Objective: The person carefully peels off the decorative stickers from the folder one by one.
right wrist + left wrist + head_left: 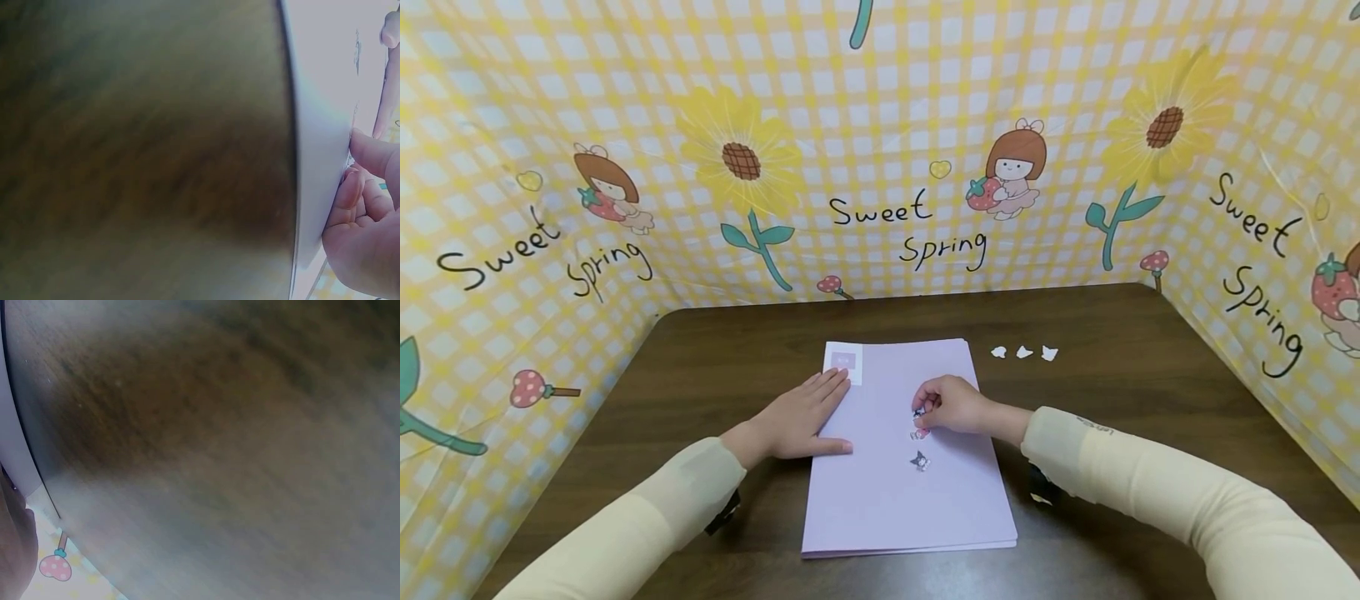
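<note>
A lilac folder lies on the table, a white label at its upper left corner. My left hand rests flat on the folder's left side, fingers straight and thumb spread, fingertips at the label. Between thumb and forefinger my right hand pinches a small cartoon sticker at the cover, partly hidden by the fingers. Just below it is a pink and white sticker, and under that a dark grey and white one. In the right wrist view the right hand touches the folder.
Three small white cut-out pieces lie in a row on the brown wooden table, right of the folder's top. A yellow checked cloth with flowers and lettering stands round the back and sides.
</note>
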### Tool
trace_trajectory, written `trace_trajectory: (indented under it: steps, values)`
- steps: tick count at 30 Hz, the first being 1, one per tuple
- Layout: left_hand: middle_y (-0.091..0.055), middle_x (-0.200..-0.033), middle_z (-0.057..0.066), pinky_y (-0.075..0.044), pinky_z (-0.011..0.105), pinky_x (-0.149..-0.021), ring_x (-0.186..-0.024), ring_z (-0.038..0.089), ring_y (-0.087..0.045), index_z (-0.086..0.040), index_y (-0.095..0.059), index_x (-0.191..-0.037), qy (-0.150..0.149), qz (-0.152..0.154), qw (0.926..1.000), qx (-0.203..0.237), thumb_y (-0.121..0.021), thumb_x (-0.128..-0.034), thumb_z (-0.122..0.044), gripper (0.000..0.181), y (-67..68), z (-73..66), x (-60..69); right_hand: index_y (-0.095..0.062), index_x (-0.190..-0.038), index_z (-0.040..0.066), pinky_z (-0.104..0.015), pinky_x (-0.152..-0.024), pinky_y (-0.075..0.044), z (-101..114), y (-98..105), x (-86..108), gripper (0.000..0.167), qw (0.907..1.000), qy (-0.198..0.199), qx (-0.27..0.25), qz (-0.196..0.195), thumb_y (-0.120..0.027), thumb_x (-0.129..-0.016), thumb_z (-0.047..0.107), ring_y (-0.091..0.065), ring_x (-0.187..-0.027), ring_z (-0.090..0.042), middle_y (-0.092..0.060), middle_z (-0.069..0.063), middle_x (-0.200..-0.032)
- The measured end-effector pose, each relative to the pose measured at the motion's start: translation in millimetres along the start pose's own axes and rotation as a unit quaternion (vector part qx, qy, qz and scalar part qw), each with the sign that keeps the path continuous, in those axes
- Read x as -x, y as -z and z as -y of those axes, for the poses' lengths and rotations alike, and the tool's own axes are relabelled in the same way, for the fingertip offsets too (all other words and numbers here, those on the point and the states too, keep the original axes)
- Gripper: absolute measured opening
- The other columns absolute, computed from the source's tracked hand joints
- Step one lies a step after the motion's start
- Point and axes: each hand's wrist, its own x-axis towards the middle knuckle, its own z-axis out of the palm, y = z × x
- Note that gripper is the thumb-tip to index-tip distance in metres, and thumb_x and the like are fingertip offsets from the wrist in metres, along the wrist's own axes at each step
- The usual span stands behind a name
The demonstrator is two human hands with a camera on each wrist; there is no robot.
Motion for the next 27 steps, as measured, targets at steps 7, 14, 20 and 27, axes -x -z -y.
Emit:
trace_trajectory:
  steps: [7,14,20,27]
  values:
    - [-0.012,-0.161,0.014,-0.01,0.043,-0.116,-0.147,0.028,-0.007,-0.001,-0.019,-0.154,-0.003,-0.005,1.0,-0.008,-0.035,-0.0858,-0.079,0.105,-1.4,0.6,-1.0,-0.066,-0.092,0.004,-0.023,-0.063,-0.041,0.5,-0.2,0.7,0.019,1.0,0.0,0.006,-0.004,-0.081,-0.079,0.007,-0.048,-0.065,-0.01,-0.053,0.0,-0.072]
    - [-0.012,-0.161,0.014,-0.009,0.042,-0.117,-0.147,0.028,-0.006,-0.002,-0.018,-0.154,0.0,0.002,1.0,-0.004,-0.032,-0.0854,-0.081,0.106,-0.9,-0.2,-0.6,-0.069,-0.089,0.004,-0.024,-0.066,-0.043,3.3,-2.1,1.7,0.016,0.9998,-0.006,0.011,-0.012,-0.081,-0.079,0.007,-0.049,-0.067,-0.011,-0.055,0.001,-0.071]
    - [-0.012,-0.161,0.015,-0.01,0.043,-0.116,-0.147,0.028,-0.006,-0.001,-0.018,-0.154,0.0,0.001,1.0,-0.002,-0.032,-0.0857,-0.08,0.105,-0.1,-1.4,0.2,-0.07,-0.088,0.005,-0.026,-0.068,-0.043,3.4,-2.9,1.6,0.014,0.9998,-0.003,0.016,-0.011,-0.08,-0.079,0.007,-0.05,-0.07,-0.012,-0.056,0.001,-0.071]
    - [-0.012,-0.16,0.015,-0.009,0.043,-0.117,-0.147,0.028,-0.006,-0.001,-0.018,-0.154,0.0,-0.002,1.0,-0.004,-0.032,-0.0858,-0.08,0.106,-0.9,-0.6,-0.2,-0.07,-0.086,0.007,-0.025,-0.069,-0.045,0.9,-2.4,0.2,0.014,0.9993,0.005,0.033,-0.015,-0.081,-0.079,0.008,-0.052,-0.072,-0.012,-0.059,0.003,-0.074]
